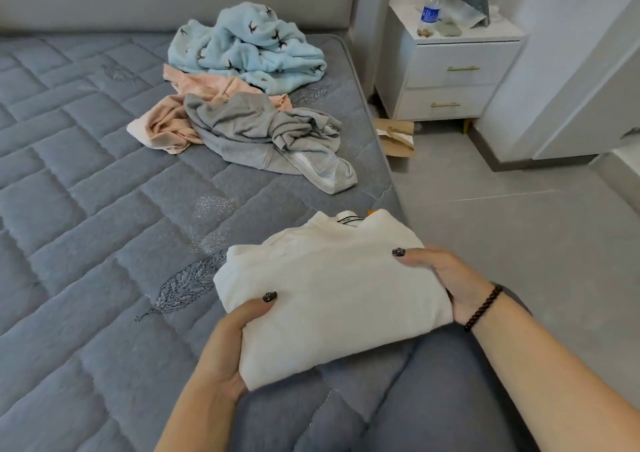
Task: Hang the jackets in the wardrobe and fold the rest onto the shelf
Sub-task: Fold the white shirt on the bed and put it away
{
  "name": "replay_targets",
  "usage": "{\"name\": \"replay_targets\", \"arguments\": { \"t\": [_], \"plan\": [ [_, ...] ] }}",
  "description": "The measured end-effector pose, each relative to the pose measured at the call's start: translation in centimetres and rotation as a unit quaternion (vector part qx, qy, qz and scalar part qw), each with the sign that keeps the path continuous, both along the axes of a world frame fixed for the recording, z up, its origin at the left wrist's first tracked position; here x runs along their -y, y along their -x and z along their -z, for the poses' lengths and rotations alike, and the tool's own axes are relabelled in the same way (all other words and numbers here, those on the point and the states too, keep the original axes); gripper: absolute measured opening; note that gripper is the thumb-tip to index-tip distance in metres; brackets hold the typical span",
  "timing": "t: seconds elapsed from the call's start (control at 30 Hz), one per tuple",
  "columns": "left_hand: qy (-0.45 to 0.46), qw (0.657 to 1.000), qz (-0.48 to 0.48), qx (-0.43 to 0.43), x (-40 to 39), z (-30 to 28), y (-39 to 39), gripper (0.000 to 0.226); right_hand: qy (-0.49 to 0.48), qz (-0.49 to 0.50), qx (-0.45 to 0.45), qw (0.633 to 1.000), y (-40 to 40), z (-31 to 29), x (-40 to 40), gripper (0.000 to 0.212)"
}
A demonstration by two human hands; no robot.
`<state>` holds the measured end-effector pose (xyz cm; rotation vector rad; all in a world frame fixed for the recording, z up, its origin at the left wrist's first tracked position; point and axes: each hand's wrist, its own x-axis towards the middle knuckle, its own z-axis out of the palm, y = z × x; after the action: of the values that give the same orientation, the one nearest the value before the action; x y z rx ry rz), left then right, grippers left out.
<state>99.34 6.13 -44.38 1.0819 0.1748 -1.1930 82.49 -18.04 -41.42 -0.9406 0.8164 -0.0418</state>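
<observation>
White knit, folded into a neat rectangle, is the one garment in hand in the head view: the white sweater [332, 289] sits at the near edge of the bed [86, 181], collar label pointing away. The left hand [228, 344] grips its near-left corner, thumb on top and fingers curled beneath; the right hand [446, 278] clasps the right edge the same way. Holding both sides like this likely keeps the fold from slipping while it is lifted toward the shelf, which is not in view. Further up the bed lie three crumpled pieces, touching or overlapping: a grey garment [266, 136], a peach garment [180, 112] partly beneath it, and a pale blue fleece [249, 46] behind. A white nightstand [453, 67], drawers closed, carries a water bottle [431, 6]. A paper bag [396, 136] lies on the floor, contents hidden.
</observation>
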Motion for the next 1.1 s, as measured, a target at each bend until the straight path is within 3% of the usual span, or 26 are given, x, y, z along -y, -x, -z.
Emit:
{"name": "replay_targets", "arguments": {
  "t": [0.17, 0.5, 0.67, 0.97, 1.1],
  "plan": [
    [0.059, 0.992, 0.115, 0.013, 4.5, -2.9, 3.4, 0.043, 0.028, 0.082, 0.040, 0.995, 8.2, -2.5, 0.9, 0.022],
    [0.094, 0.964, 0.246, 0.041, 14.7, -6.0, 12.0, 0.033, 0.011, 0.211, 0.088, 0.973, 20.7, -3.1, 2.9, 0.050],
    [0.088, 0.953, 0.290, 0.024, 20.1, -5.8, 15.9, 0.028, 0.027, 0.258, 0.143, 0.955, 24.8, -0.2, 5.3, 0.050],
    [0.005, 0.941, 0.337, 0.042, 32.9, -3.5, 20.4, 0.022, 0.066, 0.368, 0.027, 0.927, 30.5, 4.0, 15.0, 0.052],
    [-0.071, 0.932, 0.346, 0.084, 40.2, -2.1, 21.5, 0.030, 0.069, 0.408, 0.000, 0.910, 32.2, 5.2, 20.6, 0.041]
  ]
}}
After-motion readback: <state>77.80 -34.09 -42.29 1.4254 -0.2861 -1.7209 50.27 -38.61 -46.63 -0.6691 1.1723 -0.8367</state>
